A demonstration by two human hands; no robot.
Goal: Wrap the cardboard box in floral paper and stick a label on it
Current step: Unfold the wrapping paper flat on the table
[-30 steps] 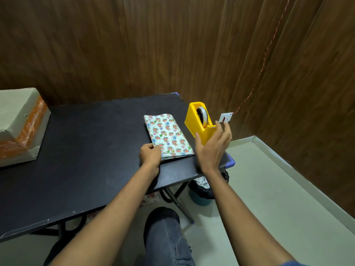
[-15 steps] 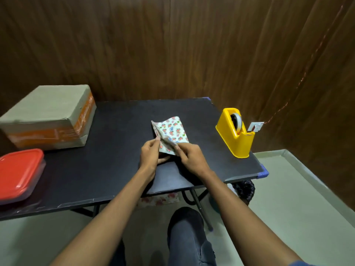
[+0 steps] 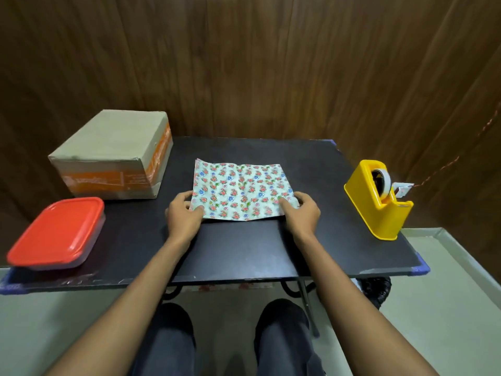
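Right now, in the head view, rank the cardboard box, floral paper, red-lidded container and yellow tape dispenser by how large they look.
1. cardboard box
2. floral paper and red-lidded container: these look alike in area, and the container sits nearer the camera, so I will not rank them.
3. yellow tape dispenser

A small packing corner set up in a wood-panelled room: dark brown vertical wall panels rise at 12 o'clock behind a black folding table with blue corner caps standing on a pale tiled floor. A yellow plastic desktop tape dispenser at 3 o'clock and a taped brown cardboard box with an orange band at 10 o'clock mark it as a parcel-wrapping station.
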